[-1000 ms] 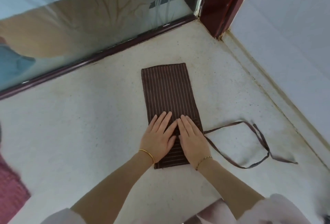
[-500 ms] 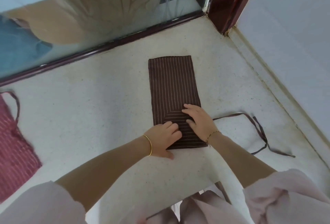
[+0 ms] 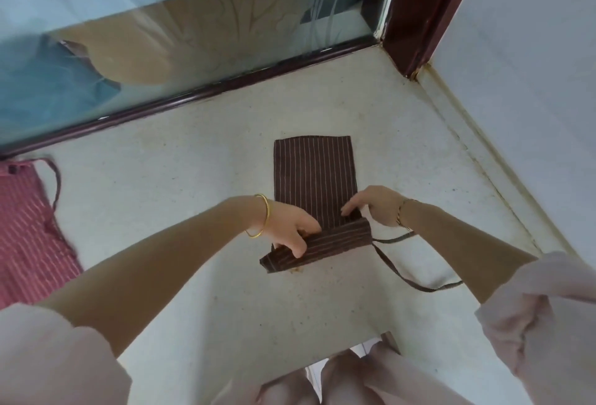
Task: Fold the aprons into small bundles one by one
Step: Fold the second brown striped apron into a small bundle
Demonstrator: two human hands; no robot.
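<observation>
a brown apron point(image 3: 314, 172) with thin pale stripes lies folded into a long narrow strip on the white speckled bench point(image 3: 161, 178), its far end flat and pointing toward the glass panel point(image 3: 161, 49). the near end is turned over onto the strip in a thick fold that lifts slightly off the bench, lower at the left than at the right.

the left hand point(image 3: 290, 230) grips the left part of this fold, fingers curled over its front and thumb against the cloth. the right hand point(image 3: 374, 206) holds the right end of the fold, bent fingers lying on top of the striped cloth just behind it. a gold bangle point(image 3: 263, 216) sits on the left wrist and a thin bracelet point(image 3: 401, 214) on the right.

a dark strap point(image 3: 396, 270) trails from the fold's right end and loops across the bench under the right forearm. a red apron point(image 3: 29, 227) lies flat at the left edge of the view, well apart from the brown one. a dark red frame post point(image 3: 425, 1) stands at the far corner beside a pale wall point(image 3: 532, 82).
</observation>
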